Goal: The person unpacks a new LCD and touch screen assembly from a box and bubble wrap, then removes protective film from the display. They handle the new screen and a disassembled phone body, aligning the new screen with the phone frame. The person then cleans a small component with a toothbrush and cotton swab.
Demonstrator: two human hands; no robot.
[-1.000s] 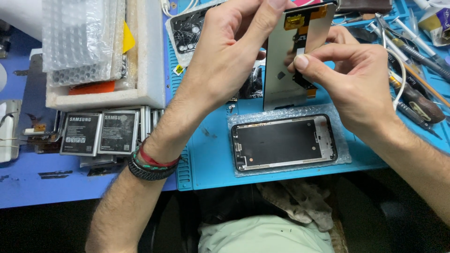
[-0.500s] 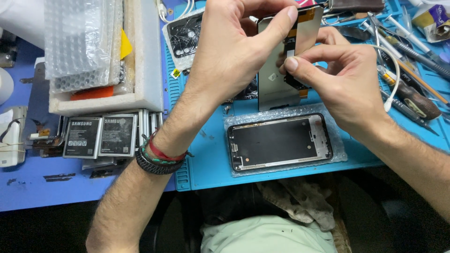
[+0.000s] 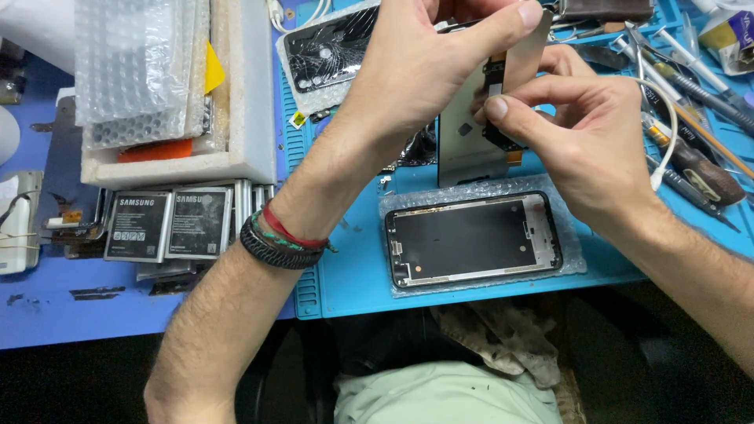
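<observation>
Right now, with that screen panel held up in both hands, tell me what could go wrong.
1. The left hand and right hand pinch the thin screen panel in the air; squeezing or twisting might crack it.
2. The right thumb presses by the dark connector on the panel's back; a pull could tear it.
3. The phone frame lies directly below on bubble wrap; a dropped panel would likely hit it.

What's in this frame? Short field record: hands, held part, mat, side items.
left hand: pinches top of display panel
right hand: thumb on panel's flex cable
display panel: held upright above mat, back facing camera
phone frame: flat on bubble wrap, blue mat
cracked back cover: behind left hand
batteries: left of mat
tools: right edge
</observation>
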